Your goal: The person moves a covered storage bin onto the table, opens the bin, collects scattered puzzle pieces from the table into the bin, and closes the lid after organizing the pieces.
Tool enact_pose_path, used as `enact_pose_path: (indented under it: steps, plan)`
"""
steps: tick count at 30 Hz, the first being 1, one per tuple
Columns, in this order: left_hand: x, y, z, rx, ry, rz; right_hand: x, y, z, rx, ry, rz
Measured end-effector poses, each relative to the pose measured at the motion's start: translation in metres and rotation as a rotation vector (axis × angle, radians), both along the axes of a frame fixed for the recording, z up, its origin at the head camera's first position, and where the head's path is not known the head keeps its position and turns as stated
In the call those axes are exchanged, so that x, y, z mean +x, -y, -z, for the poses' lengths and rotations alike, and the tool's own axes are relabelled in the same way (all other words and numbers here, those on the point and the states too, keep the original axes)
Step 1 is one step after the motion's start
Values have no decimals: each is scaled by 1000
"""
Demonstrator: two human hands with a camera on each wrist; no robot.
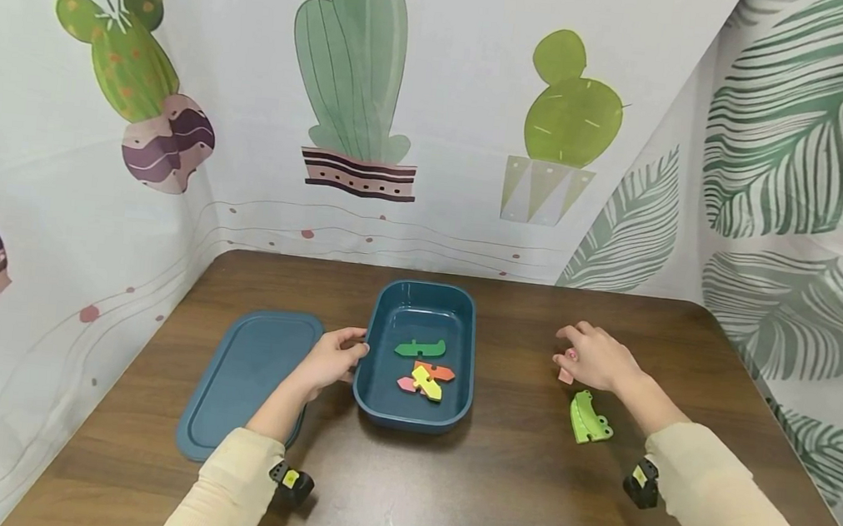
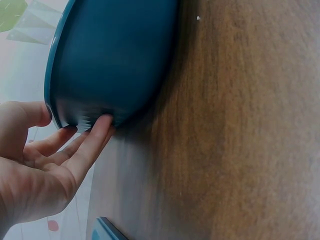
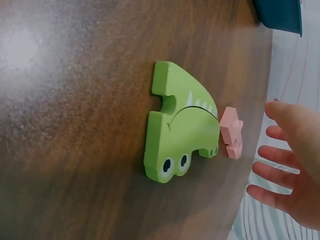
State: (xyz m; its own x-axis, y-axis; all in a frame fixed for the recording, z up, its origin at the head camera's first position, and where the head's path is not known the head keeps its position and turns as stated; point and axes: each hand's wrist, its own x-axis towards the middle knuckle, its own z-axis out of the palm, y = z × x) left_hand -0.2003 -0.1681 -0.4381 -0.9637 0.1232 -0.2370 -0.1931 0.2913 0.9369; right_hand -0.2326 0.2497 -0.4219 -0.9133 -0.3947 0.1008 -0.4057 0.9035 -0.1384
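Note:
At the near-left rim of the blue box point(image 1: 411, 421), my left hand point(image 1: 333, 361) holds the side wall. In the left wrist view the thumb of that hand point(image 2: 47, 175) meets the rim while the fingers lie against the outer wall. My right hand point(image 1: 595, 358) hovers over a small pink puzzle piece point(image 1: 566, 376), partly covering it in the head view. The right wrist view has that hand point(image 3: 287, 160) with parted fingers and nothing in them, apart from the pink piece point(image 3: 231, 131). Closer to me lies a green crocodile-head piece point(image 1: 590, 418) with big eyes.
Inside the box lie a dark green piece point(image 1: 420, 349), an orange piece point(image 1: 442, 373), a yellow piece point(image 1: 426, 384) and a pink piece point(image 1: 406, 384). A blue lid point(image 1: 248, 390) rests flat on the wooden table point(image 1: 491, 503), left of the box. A patterned cloth point(image 1: 464, 116) hangs behind.

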Motion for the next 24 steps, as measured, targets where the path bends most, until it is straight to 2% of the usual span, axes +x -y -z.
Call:
enact_pose_path:
  steps: [13, 24]
  plan:
    - [0, 0, 1, 4, -5, -4, 1, -1, 5, 58, 89, 84]
    - [1, -1, -3, 0, 1, -4, -1, -3, 11, 70, 99, 109]
